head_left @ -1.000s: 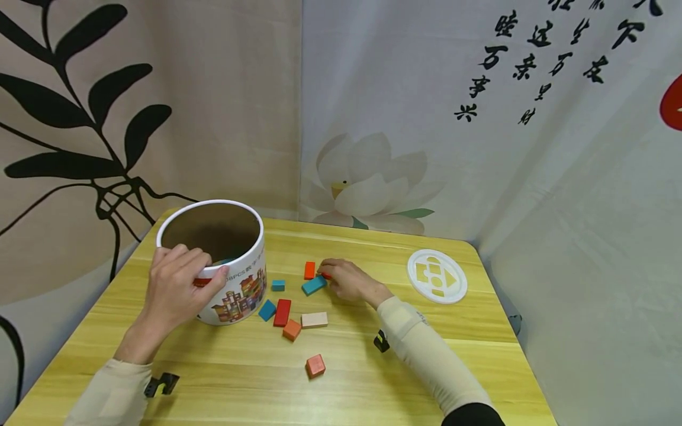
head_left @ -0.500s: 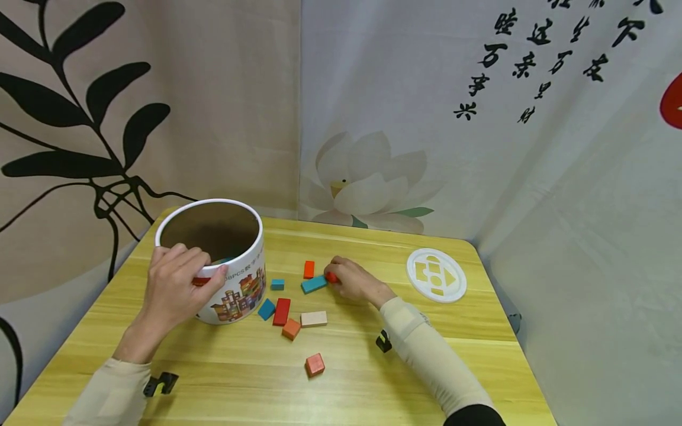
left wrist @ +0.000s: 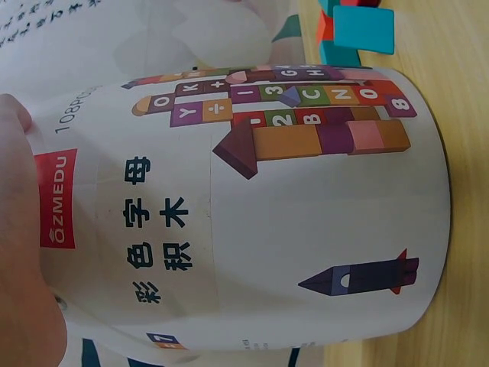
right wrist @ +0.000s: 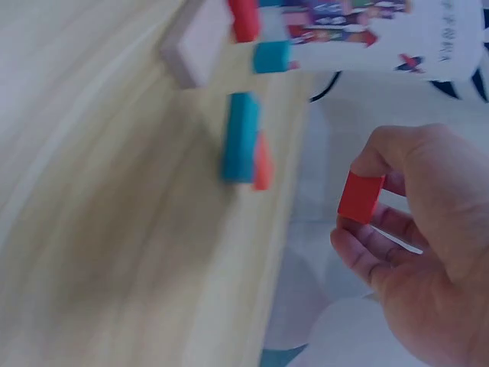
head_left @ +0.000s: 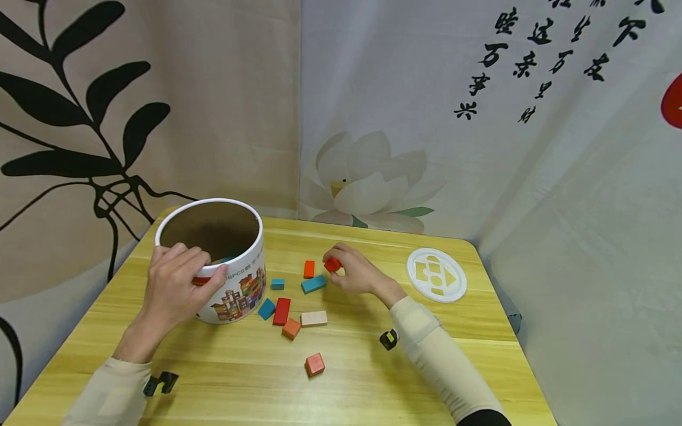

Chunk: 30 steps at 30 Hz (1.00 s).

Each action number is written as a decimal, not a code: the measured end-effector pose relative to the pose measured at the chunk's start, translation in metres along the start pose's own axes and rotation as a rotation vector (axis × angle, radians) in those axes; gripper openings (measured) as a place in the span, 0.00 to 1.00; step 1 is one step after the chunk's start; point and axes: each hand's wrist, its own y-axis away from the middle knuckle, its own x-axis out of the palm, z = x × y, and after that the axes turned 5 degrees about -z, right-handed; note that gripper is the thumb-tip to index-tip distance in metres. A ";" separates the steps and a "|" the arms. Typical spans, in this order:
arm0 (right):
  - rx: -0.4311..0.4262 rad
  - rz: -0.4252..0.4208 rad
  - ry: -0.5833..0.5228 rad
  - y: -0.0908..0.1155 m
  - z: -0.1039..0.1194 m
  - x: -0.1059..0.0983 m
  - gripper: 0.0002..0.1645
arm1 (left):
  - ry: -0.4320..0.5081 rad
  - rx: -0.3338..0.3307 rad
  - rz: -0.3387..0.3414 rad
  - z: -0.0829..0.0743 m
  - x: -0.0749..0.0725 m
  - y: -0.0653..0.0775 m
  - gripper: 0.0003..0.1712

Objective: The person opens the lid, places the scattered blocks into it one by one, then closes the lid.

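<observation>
1. The left hand (head_left: 176,284) grips the near rim of the white bucket (head_left: 242,296), fingers curled over the edge and thumb along the printed outer wall.
2. The right hand (head_left: 356,275) pinches a small red block (right wrist: 360,199) between thumb and fingertips; the block shows between them in the right wrist view. The fingers are bent.
3. The left forearm, in a pale sleeve (head_left: 114,390), comes in from the lower left. The right forearm, also sleeved, reaches forward and leftward from the lower right, its hand raised above the wooden table (head_left: 240,378).
4. The held block is in the air, just behind the long teal block (head_left: 314,284). In the right wrist view its longer side runs from thumb towards fingertips, slightly slanted.
5. The bucket stands at the left of the table, mouth upward, its axis upright.
6. The long teal block lies aslant, its right end farther from the person; an orange-red block (head_left: 309,270) lies behind it, lengthwise away from the person.
7. Nearer, a pale block (head_left: 314,319) lies crosswise, while a flat red block (head_left: 282,312) points away from the person.
</observation>
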 end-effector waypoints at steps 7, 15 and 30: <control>-0.107 -0.084 -0.034 -0.016 0.028 -0.026 0.21 | -0.004 -0.002 0.000 0.000 0.000 0.000 0.26; -0.226 -0.168 -0.019 -0.043 0.064 -0.059 0.19 | -0.013 -0.001 0.024 0.000 -0.002 -0.001 0.25; -0.390 -0.225 0.048 -0.097 0.120 -0.093 0.18 | -0.011 0.001 0.030 0.001 -0.003 0.000 0.25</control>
